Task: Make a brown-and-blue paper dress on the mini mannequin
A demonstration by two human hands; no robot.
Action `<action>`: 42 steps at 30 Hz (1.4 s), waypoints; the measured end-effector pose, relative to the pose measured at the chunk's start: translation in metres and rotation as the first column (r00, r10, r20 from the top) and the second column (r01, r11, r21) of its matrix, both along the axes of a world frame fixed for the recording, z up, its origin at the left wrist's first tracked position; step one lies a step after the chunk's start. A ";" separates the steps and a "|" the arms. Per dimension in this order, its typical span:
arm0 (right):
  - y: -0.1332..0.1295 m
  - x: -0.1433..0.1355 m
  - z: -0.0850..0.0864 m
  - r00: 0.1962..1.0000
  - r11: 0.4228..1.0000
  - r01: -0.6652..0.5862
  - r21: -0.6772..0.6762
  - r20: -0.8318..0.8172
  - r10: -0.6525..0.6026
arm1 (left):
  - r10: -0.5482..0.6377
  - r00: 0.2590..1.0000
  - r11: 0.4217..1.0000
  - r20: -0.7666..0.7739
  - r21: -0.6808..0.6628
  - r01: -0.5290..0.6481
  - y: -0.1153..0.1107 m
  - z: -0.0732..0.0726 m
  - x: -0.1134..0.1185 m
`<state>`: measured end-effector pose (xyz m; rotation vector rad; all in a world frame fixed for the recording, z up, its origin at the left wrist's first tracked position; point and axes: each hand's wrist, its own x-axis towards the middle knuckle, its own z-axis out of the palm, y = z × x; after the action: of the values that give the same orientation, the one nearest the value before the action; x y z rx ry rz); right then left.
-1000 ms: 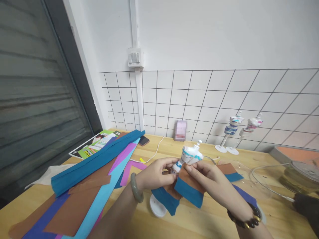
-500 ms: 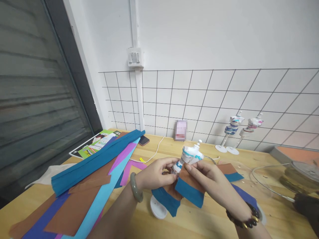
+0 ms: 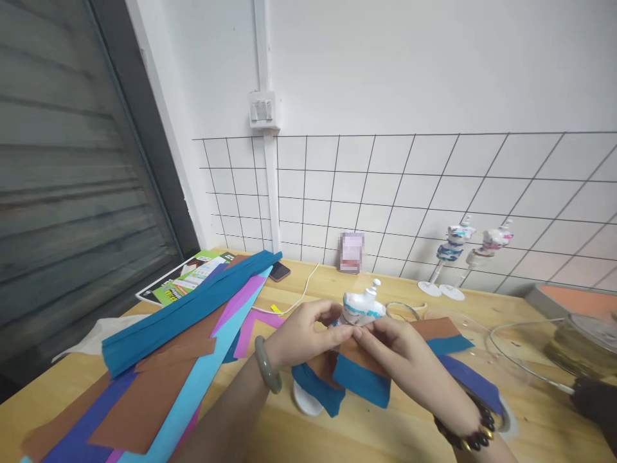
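Observation:
A miniature white dress form (image 3: pixel 365 307) with teal marks on its chest stands between my hands, its waist hidden by fingers. My left hand (image 3: pixel 313 331) is closed round its waist, thumb in front. With thumb and fingers, my right hand (image 3: pixel 398 347) pinches the top edge of a brown-and-teal strip (image 3: pixel 362 379), which looks like crepe paper, against the form's front. Beside it, a second flap of the same brown and teal (image 3: pixel 319 386) hangs below my left fingers. The form's round white base (image 3: pixel 307 404) shows partly underneath.
Long coloured paper strips (image 3: pixel 193 321) lie on the left of the wooden table, near magazines (image 3: pixel 180 276) and a phone (image 3: pixel 279 271). Two more dress forms (image 3: pixel 450 251) stand by the wall grid. Another brown-and-teal piece (image 3: pixel 441 331), a blue piece (image 3: pixel 475 379) and a glass pot (image 3: pixel 583 341) are to the right.
The dress form has tipped more upright and sits slightly lower. My hands have drawn closer together at its waist, and the paper strip has shifted slightly left with my right hand.

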<state>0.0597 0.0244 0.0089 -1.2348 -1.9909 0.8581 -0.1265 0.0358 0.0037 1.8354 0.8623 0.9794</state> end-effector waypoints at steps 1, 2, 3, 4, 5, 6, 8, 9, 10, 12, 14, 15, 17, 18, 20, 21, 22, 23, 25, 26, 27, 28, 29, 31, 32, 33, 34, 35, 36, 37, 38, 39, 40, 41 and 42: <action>0.001 0.000 -0.001 1.000 1.000 0.001 0.005 0.008 -0.001 | 0.024 1.000 0.999 -0.021 0.025 -0.023 -0.001 0.001 0.001; 0.001 0.000 -0.001 1.000 1.000 0.000 0.007 0.016 0.000 | 0.042 0.999 0.998 -0.034 0.045 -0.040 -0.001 0.002 0.001; 0.001 0.001 -0.002 1.000 1.000 -0.002 0.008 0.022 0.002 | 0.056 0.998 0.997 -0.043 0.062 -0.053 -0.001 0.003 0.001; 0.001 0.001 -0.001 1.000 1.000 -0.009 0.007 0.025 0.009 | 0.067 0.996 0.995 -0.050 0.078 -0.063 -0.002 0.005 0.002; 0.001 0.001 -0.001 1.000 1.000 -0.019 0.002 0.025 0.019 | 0.074 0.996 0.994 -0.057 0.089 -0.068 -0.002 0.006 0.001; 0.001 0.001 0.000 0.999 0.999 -0.032 -0.006 0.024 0.032 | 0.075 0.995 0.993 -0.069 0.096 -0.068 -0.003 0.007 0.001; 0.001 0.002 0.001 0.999 0.999 -0.042 -0.034 0.021 0.043 | 0.071 0.992 0.993 -0.106 0.105 -0.060 -0.003 0.009 -0.001; 0.001 0.002 0.002 0.999 0.998 -0.044 -0.052 0.019 0.046 | 0.073 0.990 0.992 -0.124 0.111 -0.059 -0.003 0.010 -0.002; 0.001 0.002 0.002 0.999 0.996 -0.049 -0.070 0.014 0.050 | 0.076 0.987 0.991 -0.138 0.118 -0.060 -0.003 0.011 -0.004; 0.002 0.003 0.002 0.998 0.993 -0.068 -0.100 -0.012 0.067 | 0.076 0.986 0.991 -0.148 0.123 -0.058 -0.002 0.012 -0.008; 0.002 0.003 0.002 0.994 0.988 -0.104 -0.117 -0.052 0.099 | 0.066 0.987 0.992 -0.146 0.112 -0.050 -0.001 0.012 -0.011; 0.003 0.003 0.002 0.991 0.985 -0.118 -0.124 -0.070 0.110 | 0.062 0.987 0.993 -0.150 0.105 -0.046 0.000 0.013 -0.013; 0.003 0.002 0.001 0.989 0.983 -0.127 -0.133 -0.088 0.116 | 0.062 0.985 0.994 -0.160 0.094 -0.047 0.002 0.012 -0.015; 0.003 0.002 0.001 0.989 0.982 -0.127 -0.139 -0.090 0.115 | 0.061 0.986 0.995 -0.157 0.087 -0.047 0.002 0.012 -0.015; 0.002 0.002 0.002 0.989 0.981 -0.126 -0.148 -0.096 0.113 | 0.045 0.991 0.997 -0.125 0.065 -0.037 0.003 0.011 -0.015; 0.002 0.002 0.003 0.988 0.980 -0.128 -0.151 -0.102 0.114 | 0.030 0.995 0.998 -0.099 0.053 -0.025 0.003 0.011 -0.015; 0.001 0.002 0.004 0.987 0.979 -0.131 -0.154 -0.108 0.115 | 0.012 0.997 0.999 -0.073 0.045 -0.009 0.004 0.010 -0.014; 0.001 0.003 0.004 0.986 0.978 -0.134 -0.158 -0.115 0.116 | -0.005 0.999 0.999 -0.050 0.043 0.007 0.004 0.010 -0.014; 0.001 0.002 0.005 0.986 0.977 -0.134 -0.166 -0.121 0.114 | -0.026 0.999 0.998 -0.030 0.052 0.027 0.004 0.010 -0.014; 0.001 0.002 0.005 0.987 0.977 -0.132 -0.169 -0.119 0.113 | -0.024 0.999 0.998 -0.029 0.055 0.026 0.004 0.010 -0.014; 0.001 0.002 0.005 0.987 0.977 -0.132 -0.170 -0.117 0.113 | -0.015 0.999 0.998 -0.036 0.053 0.017 0.004 0.010 -0.014; 0.001 0.001 0.004 0.987 0.977 -0.133 -0.169 -0.118 0.114 | -0.002 0.999 0.999 -0.046 0.045 0.004 0.004 0.010 -0.015; 0.001 0.001 0.003 0.986 0.977 -0.137 -0.164 -0.122 0.118 | 0.011 0.998 0.999 -0.058 0.034 -0.009 0.004 0.010 -0.015; 0.001 -0.001 0.001 0.984 0.978 -0.139 -0.154 -0.131 0.119 | 0.029 0.997 0.999 -0.075 0.017 -0.027 0.003 0.011 -0.016; 0.002 -0.002 0.000 0.985 0.980 -0.132 -0.149 -0.132 0.113 | 0.032 0.997 0.999 -0.075 0.017 -0.031 0.003 0.011 -0.016; 0.002 -0.003 -0.001 0.987 0.983 -0.121 -0.142 -0.126 0.103 | 0.031 0.997 0.999 -0.070 0.021 -0.030 0.004 0.011 -0.016; 0.001 -0.004 -0.001 0.989 0.986 -0.108 -0.128 -0.113 0.094 | 0.031 0.998 0.999 -0.062 0.030 -0.029 0.004 0.011 -0.016; 0.001 -0.005 -0.001 0.991 0.989 -0.098 -0.109 -0.098 0.087 | 0.036 0.998 0.999 -0.058 0.042 -0.033 0.004 0.011 -0.015; 0.001 -0.005 0.000 0.993 0.992 -0.095 -0.085 -0.083 0.088 | 0.047 0.997 0.998 -0.058 0.053 -0.044 0.004 0.011 -0.015; 0.001 -0.006 0.001 0.993 0.993 -0.100 -0.056 -0.071 0.096 | 0.065 0.996 0.996 -0.064 0.060 -0.061 0.004 0.010 -0.015; 0.000 -0.007 0.002 0.992 0.994 -0.109 -0.027 -0.061 0.107 | 0.087 0.993 0.995 -0.074 0.064 -0.082 0.004 0.009 -0.015; 0.000 -0.007 0.002 0.991 0.993 -0.120 -0.002 -0.055 0.120 | 0.109 0.991 0.992 -0.084 0.066 -0.103 0.005 0.008 -0.015; 0.000 -0.008 0.003 0.990 0.991 -0.131 0.016 -0.051 0.132 | 0.124 0.988 0.991 -0.091 0.066 -0.119 0.005 0.007 -0.015; 0.000 -0.008 0.003 0.989 0.990 -0.140 0.029 -0.048 0.141 | 0.131 0.987 0.990 -0.094 0.064 -0.125 0.005 0.006 -0.015; 0.000 -0.008 0.003 0.988 0.989 -0.143 0.039 -0.046 0.145 | 0.133 0.987 0.990 -0.093 0.062 -0.127 0.005 0.006 -0.015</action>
<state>0.0515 0.0245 0.0120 -1.0502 -2.0663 0.9091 -0.1414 0.0405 0.0094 1.9061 1.0342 1.0111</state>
